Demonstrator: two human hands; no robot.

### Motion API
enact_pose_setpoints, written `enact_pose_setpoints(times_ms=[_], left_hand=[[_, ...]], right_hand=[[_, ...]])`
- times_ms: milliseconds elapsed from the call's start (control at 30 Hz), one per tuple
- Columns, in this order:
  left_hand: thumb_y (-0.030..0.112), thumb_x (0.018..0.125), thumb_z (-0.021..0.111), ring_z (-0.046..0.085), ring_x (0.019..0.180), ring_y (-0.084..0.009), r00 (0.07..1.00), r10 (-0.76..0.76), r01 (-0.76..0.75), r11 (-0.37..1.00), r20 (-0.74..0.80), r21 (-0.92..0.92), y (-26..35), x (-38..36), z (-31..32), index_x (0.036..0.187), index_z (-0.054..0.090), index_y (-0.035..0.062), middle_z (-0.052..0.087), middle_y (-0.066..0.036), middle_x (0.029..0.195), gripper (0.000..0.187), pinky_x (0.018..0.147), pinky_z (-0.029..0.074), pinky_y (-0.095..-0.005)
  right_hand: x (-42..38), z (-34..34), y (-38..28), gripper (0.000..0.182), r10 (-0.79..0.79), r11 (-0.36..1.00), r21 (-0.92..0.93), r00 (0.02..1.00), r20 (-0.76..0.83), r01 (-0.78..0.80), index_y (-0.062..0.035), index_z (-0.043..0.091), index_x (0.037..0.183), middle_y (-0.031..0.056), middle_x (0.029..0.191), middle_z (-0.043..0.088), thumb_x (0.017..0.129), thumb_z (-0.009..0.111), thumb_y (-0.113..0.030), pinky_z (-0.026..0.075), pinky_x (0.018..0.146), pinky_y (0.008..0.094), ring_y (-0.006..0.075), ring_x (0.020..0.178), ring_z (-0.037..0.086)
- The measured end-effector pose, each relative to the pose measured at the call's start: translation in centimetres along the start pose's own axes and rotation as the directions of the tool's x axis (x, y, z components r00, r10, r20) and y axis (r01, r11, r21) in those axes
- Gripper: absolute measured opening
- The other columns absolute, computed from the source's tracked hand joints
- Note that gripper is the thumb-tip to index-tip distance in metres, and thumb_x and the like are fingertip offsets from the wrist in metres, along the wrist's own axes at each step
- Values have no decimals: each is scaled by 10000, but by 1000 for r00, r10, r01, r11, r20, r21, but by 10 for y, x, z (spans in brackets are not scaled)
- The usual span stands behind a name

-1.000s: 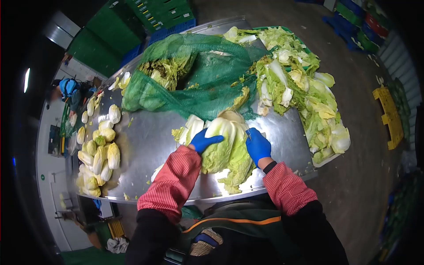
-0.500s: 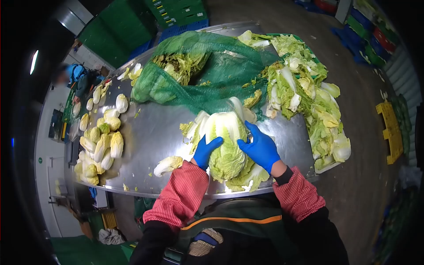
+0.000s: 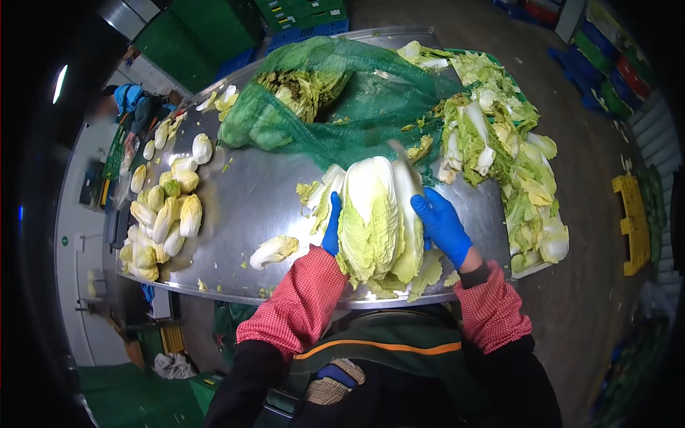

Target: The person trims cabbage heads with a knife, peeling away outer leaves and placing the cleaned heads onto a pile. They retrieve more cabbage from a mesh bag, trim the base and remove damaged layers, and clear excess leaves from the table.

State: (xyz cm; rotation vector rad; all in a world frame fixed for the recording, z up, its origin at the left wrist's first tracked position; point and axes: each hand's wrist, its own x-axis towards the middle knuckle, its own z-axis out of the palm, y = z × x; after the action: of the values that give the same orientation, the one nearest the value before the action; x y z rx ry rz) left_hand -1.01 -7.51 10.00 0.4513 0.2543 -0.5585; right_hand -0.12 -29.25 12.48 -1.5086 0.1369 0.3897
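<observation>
A large Chinese cabbage [image 3: 369,217] stands between my blue-gloved hands near the front edge of the metal table. My left hand [image 3: 332,227] presses flat against its left side, with the fingers partly hidden behind it. On the right, my right hand [image 3: 444,225] holds the cabbage's other side, where a pale outer leaf [image 3: 408,185] stands slightly away from the head. Loose leaves lie under and around it. Behind it spreads a green net bag [image 3: 335,139] with a browned cabbage [image 3: 307,93] inside.
Small trimmed heads [image 3: 164,217] are grouped at the table's left. Stripped leaves [image 3: 528,178] are heaped in crates along the right side. A loose leaf piece [image 3: 274,251] lies left of my arm. Another person [image 3: 132,100] is at the far left.
The cabbage has turned and shows more of its side leaves. My left hand has slid round its side, its thumb no longer across the front. My right hand has shifted slightly right.
</observation>
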Motion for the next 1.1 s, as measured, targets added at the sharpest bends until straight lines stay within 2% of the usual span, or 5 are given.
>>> enact_pose_setpoints(times_ms=[200,333,467,667,1100], left_hand=[[513,970,438,510,1239,-296,989,129,-87,899,-69,430,15,10,4,1445,344,61,490,-162,1377,662,1038,433,-417],[539,950,455,553,1165,-325,1000,1,-1,997,-5,-82,4,12,-24,1424,388,53,518,-208,1330,682,1000,461,-436],[625,937,373,535,1174,-364,871,-43,49,999,490,-1,14,20,-35,1445,341,41,480,-224,1361,774,1025,436,-439],[472,952,492,505,1229,-329,992,86,-72,987,-94,141,-2,9,-25,1448,334,54,469,-186,1388,667,1055,405,-440],[434,941,534,537,1191,-322,970,-160,183,977,-185,113,-11,-9,-21,1425,392,77,521,-162,1350,618,1024,429,-450]], right_hand=[[4,11,15,484,-216,962,-170,976,6,214,-54,544,1239,44,790,580,848,700,-292,463,509,267,120,563,556],[6,8,33,483,-302,833,-510,949,-95,214,-58,549,1246,118,910,657,823,688,-244,511,727,339,231,757,640],[20,-8,42,499,-347,751,-637,925,-156,174,-74,574,1236,130,950,680,826,709,-325,516,744,341,216,757,633],[0,24,-16,593,-227,894,-389,973,30,221,-53,544,1254,160,920,670,818,708,-421,514,742,353,272,822,663],[-1,-6,9,304,-378,646,-744,918,-118,171,-92,605,1063,223,788,631,770,573,-167,493,630,481,404,730,625]])
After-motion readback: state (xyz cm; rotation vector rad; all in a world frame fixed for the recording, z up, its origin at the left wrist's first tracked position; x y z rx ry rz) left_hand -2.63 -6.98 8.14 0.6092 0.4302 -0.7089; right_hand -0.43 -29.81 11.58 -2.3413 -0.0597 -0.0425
